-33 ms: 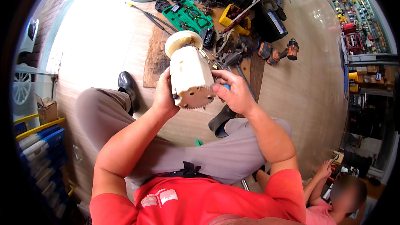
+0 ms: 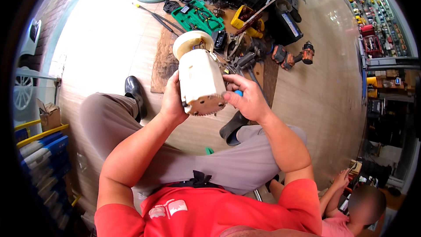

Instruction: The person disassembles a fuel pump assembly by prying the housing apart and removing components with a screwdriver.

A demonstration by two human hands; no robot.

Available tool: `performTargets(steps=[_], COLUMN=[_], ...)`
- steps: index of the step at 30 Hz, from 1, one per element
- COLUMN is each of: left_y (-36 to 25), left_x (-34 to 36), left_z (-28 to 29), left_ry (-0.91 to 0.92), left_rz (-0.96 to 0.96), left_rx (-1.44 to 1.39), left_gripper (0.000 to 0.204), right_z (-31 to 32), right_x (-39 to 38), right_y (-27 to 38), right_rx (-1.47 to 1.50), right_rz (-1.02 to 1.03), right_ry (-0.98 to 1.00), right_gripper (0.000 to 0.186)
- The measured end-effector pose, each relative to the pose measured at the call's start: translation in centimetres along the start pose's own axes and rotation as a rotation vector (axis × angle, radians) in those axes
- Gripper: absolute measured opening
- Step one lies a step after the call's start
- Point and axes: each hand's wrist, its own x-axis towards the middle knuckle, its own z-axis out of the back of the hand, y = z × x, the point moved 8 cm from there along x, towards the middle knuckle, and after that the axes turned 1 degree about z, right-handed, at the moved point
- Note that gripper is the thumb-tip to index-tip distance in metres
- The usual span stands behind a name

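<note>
Barely anything shifts from the earlier frame: the white canister [image 2: 201, 72] tips very slightly, its round flange [image 2: 179, 47] sitting a touch higher, while the legs and the surrounding clutter stay put.

Head view: both hands hold the canister up between the knees, flange away from the body and the brownish, toothed-edged end [image 2: 206, 106] toward it. The left hand [image 2: 173, 101] has its grip wrapped against the left side. The right hand [image 2: 249, 98] closes its grip at the right side near the brownish end, thumb and fingers against the edge; a small blue piece [image 2: 238, 92] shows in its curl, mostly hidden.

Beyond, a stained wooden board [image 2: 163, 68] lies on the tiled floor [image 2: 109, 52], with an open green tool case [image 2: 189, 16], a yellow bin [image 2: 239, 19] and dark metal parts around it. An orange-and-black drill [image 2: 308, 52] rests to the right. At lower right, another person [image 2: 335, 224] sits nearby.
</note>
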Motion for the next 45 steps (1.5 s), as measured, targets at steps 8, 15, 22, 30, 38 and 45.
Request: performTargets(steps=[8, 15, 22, 30, 38, 45], left_y=[-1.2, -1.8, -3.1, -4.3, -3.8, -3.4], left_x=[-0.6, -0.9, -1.6, -3.6, -4.3, -4.8], left_z=[-1.2, -1.4, -2.3, -5.0, -5.7, -5.2], left_ry=[0.208, 0.229, 0.291, 0.279, 0.338, 0.363], left_rz=[-0.052, -0.116, -0.198, -0.368, -0.237, -0.312], left_rx=[0.004, 0.114, 0.17, 0.439, 0.643, 0.775], left_gripper=[0.062, 0.062, 0.081, 0.116, 0.098, 0.076], right_z=[-0.7, -0.6, -0.7, -0.9, -0.8, -0.5], right_x=[-0.2, -0.1, 0.0, -0.3, -0.4, 0.0], right_y=[1.3, 1.2, 1.3, 0.6, 0.9, 0.8], right_rx=[-0.251, -0.282, -0.217, -0.155, -0.173, -0.192], right_rz=[0.19, 0.205, 0.089, 0.041, 0.275, 0.289], right_ry=[0.118, 0.13, 0.186, 0.136, 0.045, 0.05], right_gripper=[0.075, 0.081, 0.087, 0.086, 0.093, 0.088])
